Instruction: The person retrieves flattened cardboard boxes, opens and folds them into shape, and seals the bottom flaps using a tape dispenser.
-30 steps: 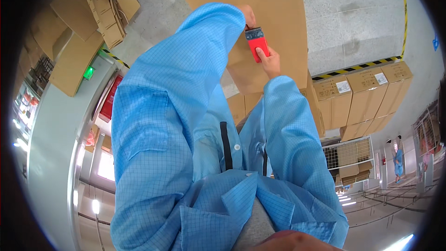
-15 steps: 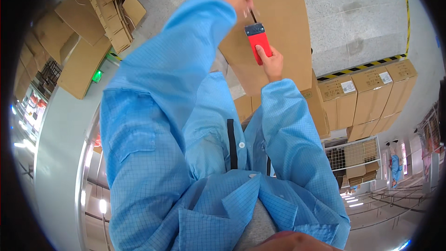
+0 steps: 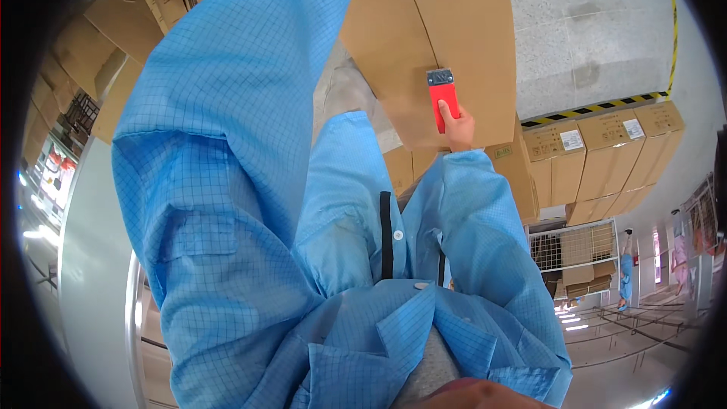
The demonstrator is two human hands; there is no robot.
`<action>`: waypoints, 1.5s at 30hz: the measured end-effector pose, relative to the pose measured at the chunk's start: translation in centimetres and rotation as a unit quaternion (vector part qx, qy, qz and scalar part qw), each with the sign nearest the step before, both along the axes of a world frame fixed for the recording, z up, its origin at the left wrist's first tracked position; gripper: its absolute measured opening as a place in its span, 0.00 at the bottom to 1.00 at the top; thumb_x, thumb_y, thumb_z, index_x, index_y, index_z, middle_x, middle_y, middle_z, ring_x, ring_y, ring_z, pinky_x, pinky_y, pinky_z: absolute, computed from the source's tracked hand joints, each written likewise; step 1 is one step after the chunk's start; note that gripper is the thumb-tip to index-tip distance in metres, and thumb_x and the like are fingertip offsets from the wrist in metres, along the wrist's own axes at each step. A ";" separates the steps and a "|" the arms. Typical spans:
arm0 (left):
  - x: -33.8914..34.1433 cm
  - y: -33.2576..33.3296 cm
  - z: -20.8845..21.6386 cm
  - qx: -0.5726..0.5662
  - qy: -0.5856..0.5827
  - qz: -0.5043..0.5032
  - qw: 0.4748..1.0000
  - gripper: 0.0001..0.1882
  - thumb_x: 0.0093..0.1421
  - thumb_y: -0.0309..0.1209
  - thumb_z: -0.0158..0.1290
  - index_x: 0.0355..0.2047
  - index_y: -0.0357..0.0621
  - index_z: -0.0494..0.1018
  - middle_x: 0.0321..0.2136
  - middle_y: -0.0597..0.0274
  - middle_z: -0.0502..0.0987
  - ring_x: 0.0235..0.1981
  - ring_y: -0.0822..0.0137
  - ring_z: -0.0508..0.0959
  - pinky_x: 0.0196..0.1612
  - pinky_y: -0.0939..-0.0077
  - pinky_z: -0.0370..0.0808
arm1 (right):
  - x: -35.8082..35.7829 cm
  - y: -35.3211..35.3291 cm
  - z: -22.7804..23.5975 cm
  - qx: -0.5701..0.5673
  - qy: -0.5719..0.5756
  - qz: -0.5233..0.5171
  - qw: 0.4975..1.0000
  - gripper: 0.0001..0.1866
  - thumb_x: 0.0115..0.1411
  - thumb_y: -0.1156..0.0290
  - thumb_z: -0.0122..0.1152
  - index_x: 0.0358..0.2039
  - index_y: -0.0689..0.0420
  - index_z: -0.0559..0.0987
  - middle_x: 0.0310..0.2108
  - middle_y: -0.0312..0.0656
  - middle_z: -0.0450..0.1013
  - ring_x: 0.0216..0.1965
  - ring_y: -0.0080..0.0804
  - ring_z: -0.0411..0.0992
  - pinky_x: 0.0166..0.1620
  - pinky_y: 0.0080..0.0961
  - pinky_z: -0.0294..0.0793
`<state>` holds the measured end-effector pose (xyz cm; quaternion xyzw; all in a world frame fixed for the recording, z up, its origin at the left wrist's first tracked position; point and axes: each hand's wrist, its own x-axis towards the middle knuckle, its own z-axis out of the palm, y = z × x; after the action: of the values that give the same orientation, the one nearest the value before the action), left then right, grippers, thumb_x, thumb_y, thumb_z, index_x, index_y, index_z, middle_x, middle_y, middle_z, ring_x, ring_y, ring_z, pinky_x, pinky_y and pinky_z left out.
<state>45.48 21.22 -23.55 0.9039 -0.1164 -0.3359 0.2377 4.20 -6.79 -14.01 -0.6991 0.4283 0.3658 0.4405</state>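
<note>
Big brown carton [image 3: 481,30], dark seam [image 3: 416,4] running along its top; left blue sleeve [image 3: 250,60] exits top of view, left hand out of sight, can't tell its grip; red dark-headed tool [image 3: 444,104] over the carton top by its near edge, handle pinched in right hand's grip [image 3: 460,129].

The floor [image 3: 579,34] right of the large cardboard [image 3: 477,19] offers passage, with stacked boxes [image 3: 602,153] blocking its near end.
</note>
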 end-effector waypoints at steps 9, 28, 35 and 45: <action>-2.0 -0.5 -5.3 0.002 0.052 0.024 0.998 0.14 0.47 0.42 0.59 0.29 0.46 0.80 0.27 0.51 0.80 0.31 0.54 0.80 0.36 0.61 0.75 | -0.8 -0.1 -3.0 0.021 0.064 -0.031 0.997 0.22 0.53 0.52 0.67 0.40 0.57 0.82 0.26 0.35 0.78 0.27 0.18 0.73 0.32 0.23 0.73; -5.8 -7.4 -9.0 -0.140 0.312 0.274 0.899 0.32 0.59 0.57 0.44 0.49 0.41 0.72 0.51 0.43 0.71 0.53 0.47 0.69 0.56 0.57 0.64 | -2.0 -1.1 -5.8 0.006 0.007 -0.052 0.999 0.22 0.51 0.51 0.68 0.36 0.57 0.83 0.22 0.39 0.77 0.24 0.20 0.73 0.30 0.25 0.72; -10.1 -9.6 -2.9 -0.052 -0.210 -0.116 0.969 0.35 0.53 0.42 0.55 0.59 0.39 0.61 0.62 0.46 0.59 0.62 0.50 0.59 0.62 0.54 0.57 | -2.6 -1.0 -5.1 -0.011 0.005 -0.045 0.999 0.20 0.54 0.55 0.67 0.34 0.62 0.82 0.20 0.33 0.74 0.21 0.16 0.68 0.23 0.21 0.67; -19.8 -11.3 2.2 -0.025 -0.322 -0.464 0.825 0.30 0.56 0.34 0.44 0.61 0.44 0.57 0.65 0.56 0.53 0.67 0.54 0.51 0.69 0.55 0.41 | -0.1 0.1 -1.3 -0.050 0.000 0.067 0.997 0.26 0.53 0.43 0.60 0.37 0.55 0.81 0.26 0.51 0.77 0.30 0.47 0.76 0.35 0.37 0.73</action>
<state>25.72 9.96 -21.31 0.7940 -0.6002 -0.0935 0.0251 4.08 -6.73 -15.35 -0.7471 0.3985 0.3726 0.3799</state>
